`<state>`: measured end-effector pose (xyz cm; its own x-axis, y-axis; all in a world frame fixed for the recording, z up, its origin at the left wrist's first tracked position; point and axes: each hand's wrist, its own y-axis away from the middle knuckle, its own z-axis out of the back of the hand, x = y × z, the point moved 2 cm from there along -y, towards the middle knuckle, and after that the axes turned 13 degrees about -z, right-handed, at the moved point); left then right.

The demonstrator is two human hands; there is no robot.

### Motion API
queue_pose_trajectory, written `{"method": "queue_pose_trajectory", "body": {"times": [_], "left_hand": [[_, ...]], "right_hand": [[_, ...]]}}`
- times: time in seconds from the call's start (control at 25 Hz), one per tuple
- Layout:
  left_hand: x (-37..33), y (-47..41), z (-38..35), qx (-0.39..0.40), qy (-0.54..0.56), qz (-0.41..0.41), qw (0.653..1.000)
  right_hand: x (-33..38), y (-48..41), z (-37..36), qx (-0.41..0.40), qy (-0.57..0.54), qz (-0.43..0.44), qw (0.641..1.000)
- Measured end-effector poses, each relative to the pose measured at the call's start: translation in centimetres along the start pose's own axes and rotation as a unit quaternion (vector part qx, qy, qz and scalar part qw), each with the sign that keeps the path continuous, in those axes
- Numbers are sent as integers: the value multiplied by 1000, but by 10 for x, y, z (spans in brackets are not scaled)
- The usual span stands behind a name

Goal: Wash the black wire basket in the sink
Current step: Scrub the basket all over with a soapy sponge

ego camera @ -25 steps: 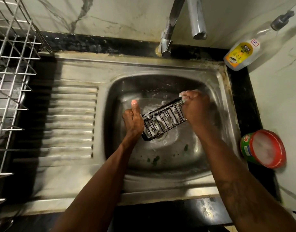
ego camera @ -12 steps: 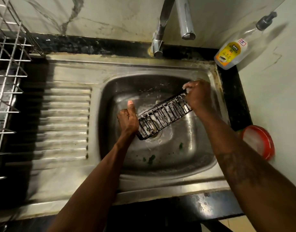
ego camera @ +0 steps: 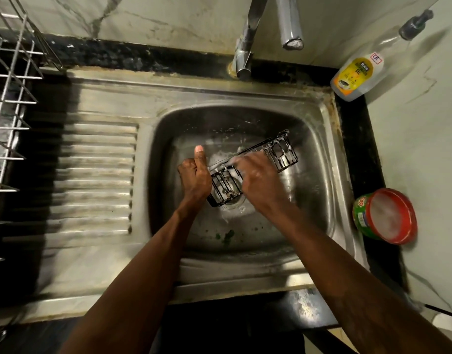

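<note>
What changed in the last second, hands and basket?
The right hand slid along the black wire basket from its far end to the middle, beside the left hand, baring the soapy far end; it is blurred, grip unclear. Unchanged: left hand grips the near end, thumb up; basket tilted over the sink drain.

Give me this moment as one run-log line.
phase: wash | black wire basket: soapy, held in sink | left hand: grips its left end | right hand: on its middle, blurred, grip unclear | tap: no water visible
</note>
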<state>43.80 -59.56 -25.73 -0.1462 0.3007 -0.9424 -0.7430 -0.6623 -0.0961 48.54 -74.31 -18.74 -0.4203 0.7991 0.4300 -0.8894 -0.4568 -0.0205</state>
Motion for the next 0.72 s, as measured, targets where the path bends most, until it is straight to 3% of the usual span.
{"method": "queue_pose_trajectory", "body": {"times": [0.08,0.12,0.24,0.4,0.52,0.6,0.72], "left_hand": [[5,0,-1,1,30,9,999],[6,-1,-1,-3,37,13,999],[6,-2,0,-10,15,8,1000],[0,0,0,3,4,6,1000],[-3,-1,0,-3,-31,-11,999],[1,-3,-1,-5,-38,-9,999],[9,-3,-3,-5,-19,-2,1000]], "right_hand": [[27,11,-9,17,-18,121,992],[31,8,-11,12,-31,130,991],[31,13,-17,24,-79,46,995],[27,41,-9,36,-53,19,998],[1,5,11,-21,-73,-137,988],[-4,-13,16,-58,-102,-127,985],[8,-10,4,-77,-102,-33,991]]}}
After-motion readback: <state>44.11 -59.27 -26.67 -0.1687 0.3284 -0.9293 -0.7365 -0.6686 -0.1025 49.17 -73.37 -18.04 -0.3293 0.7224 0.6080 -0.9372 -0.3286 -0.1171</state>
